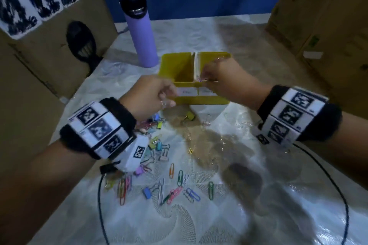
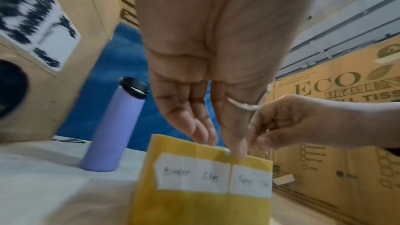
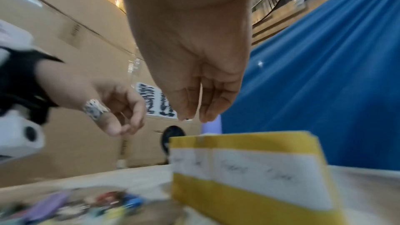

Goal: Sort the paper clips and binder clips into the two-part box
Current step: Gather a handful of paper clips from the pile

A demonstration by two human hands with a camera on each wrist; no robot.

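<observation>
The yellow two-part box (image 1: pixel 201 100) stands on the table (image 1: pixel 229 195) near its far edge, with a white divider (image 1: pixel 196 63) between the two compartments and two white labels (image 2: pixel 192 174) on its front wall; in the left wrist view the left label reads "Binder Clips" and the right one seems to read "Paper Clips", though the writing is blurred. The right hand (image 1: pixel 221 77) is above the front part of the right compartment, with the fingers curled close together; a small pinkish paper clip (image 1: pixel 201 80) shows at its fingertips just over the front rim, but the blur does not let me tell if the fingers really pinch it. The left hand (image 1: pixel 149 95) is just before the front left corner of the box, its fingers hanging down and slightly bent, near each other; I cannot tell if it holds something, and a ring (image 3: pixel 95 109) is on one finger. On the table nearer to the person, toward the left, lies a loose group of coloured paper clips (image 1: pixel 180 178) and binder clips (image 1: pixel 147 193), mixed together. One yellow binder clip (image 1: pixel 189 116) lies just before the box. A purple bottle (image 1: pixel 140 32) with a black lid stands upright to the far left of the box, apart from it. Cardboard boxes (image 1: pixel 326 16) stand along both side edges, and a black cable (image 1: pixel 330 181) runs over the table at the right.
</observation>
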